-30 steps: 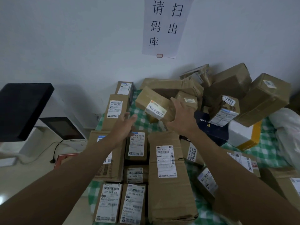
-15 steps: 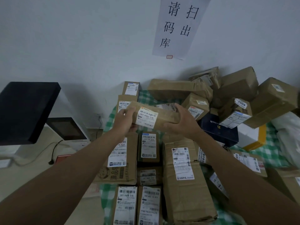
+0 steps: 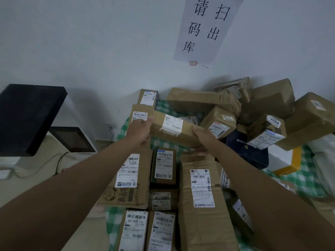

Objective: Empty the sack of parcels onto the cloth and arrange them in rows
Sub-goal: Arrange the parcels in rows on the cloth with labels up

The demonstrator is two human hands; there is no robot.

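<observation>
A long brown parcel (image 3: 174, 128) is held up crosswise above the green checked cloth (image 3: 306, 178), its white label facing up. The left hand (image 3: 140, 130) grips its left end, fingers curled round the edge; the right hand (image 3: 204, 138) grips the right end, thumb on top and fingers beneath.

Below it, parcels lie in rows with labels up: a wide box (image 3: 130, 178) under the left forearm, a small dark one (image 3: 164, 166) beside it, a tall box (image 3: 201, 196) to the right, and two more (image 3: 135, 230) at the near edge. Behind the held parcel, two small boxes (image 3: 146, 97) stand near the wall.

To the right is an unsorted heap: a labelled box (image 3: 218, 122) just beside the right hand, a navy box (image 3: 246, 151), a box marked 2009 (image 3: 266, 132), a white and yellow box (image 3: 286, 160), and large brown cartons (image 3: 268, 100) piled against the wall. White plastic (image 3: 324, 160) lies at the far right.

A paper sign (image 3: 204, 28) with Chinese characters hangs on the wall. To the left, off the cloth, are a black monitor (image 3: 27, 118), a smaller screen (image 3: 72, 140) and cables.
</observation>
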